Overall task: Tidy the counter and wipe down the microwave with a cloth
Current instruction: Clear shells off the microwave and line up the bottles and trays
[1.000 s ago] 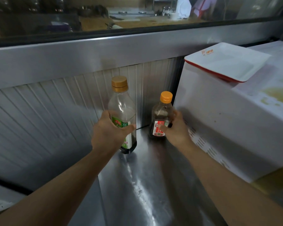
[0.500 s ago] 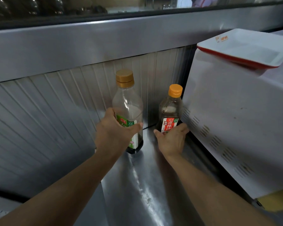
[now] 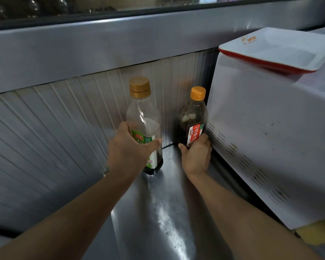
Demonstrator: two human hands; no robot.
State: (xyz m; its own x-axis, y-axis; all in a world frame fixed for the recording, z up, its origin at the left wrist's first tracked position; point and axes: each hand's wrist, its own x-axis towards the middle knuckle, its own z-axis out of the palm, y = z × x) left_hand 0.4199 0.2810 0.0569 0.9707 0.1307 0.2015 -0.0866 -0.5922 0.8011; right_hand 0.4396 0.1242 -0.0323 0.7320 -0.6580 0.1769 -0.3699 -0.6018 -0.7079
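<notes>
Stainless steel forms the table (image 3: 158,212), where the small dark bottle (image 3: 193,119) is tucked against the microwave (image 3: 270,137), held low in the right hand (image 3: 196,156) grip. Left of the microwave, the taller bottle (image 3: 144,124) is clasped by the left hand (image 3: 128,151), seemingly to clear wiping space.

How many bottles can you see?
2. The taller bottle is in the left hand; the shorter bottle is in the right hand, beside the microwave.

Dim kitchen, soft light from above.
White glare shines on the counter (image 3: 165,222); the edges bend and the plate (image 3: 281,51) looks blurry.
</notes>
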